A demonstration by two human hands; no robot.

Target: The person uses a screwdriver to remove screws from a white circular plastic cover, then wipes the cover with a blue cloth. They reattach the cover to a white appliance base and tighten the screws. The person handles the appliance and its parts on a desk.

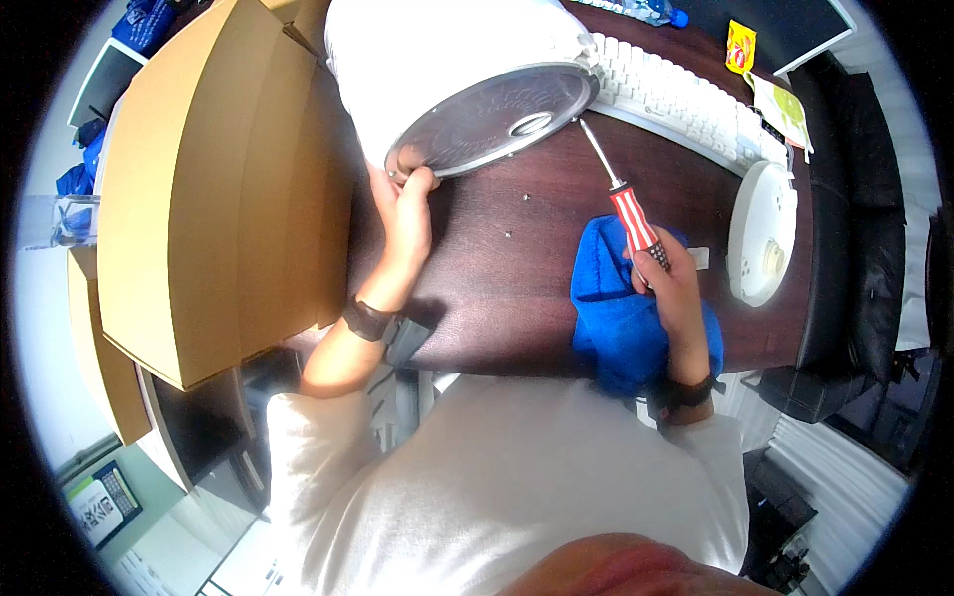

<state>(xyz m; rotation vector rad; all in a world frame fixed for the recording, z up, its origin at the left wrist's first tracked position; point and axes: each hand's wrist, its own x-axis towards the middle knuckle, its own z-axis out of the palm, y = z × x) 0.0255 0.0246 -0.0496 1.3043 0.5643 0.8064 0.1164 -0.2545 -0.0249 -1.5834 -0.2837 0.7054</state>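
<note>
Head view is showing a person leaning over a dark wooden table. Their left hand is closing its grip on the metal base rim of a white round appliance tipped on its side at the table's far edge. Their right hand is wrapping its grip around the red-and-white handle of a screwdriver, the tip just touching the base rim. A blue cloth is lying under that hand near the front edge. Two small screws are sitting loose mid-table, and a white lid is lying at the right edge, beside a white keyboard. As I judge it, the tilted appliance could roll if the left hand slackens, and the screws could get swept off by the cloth.
</note>
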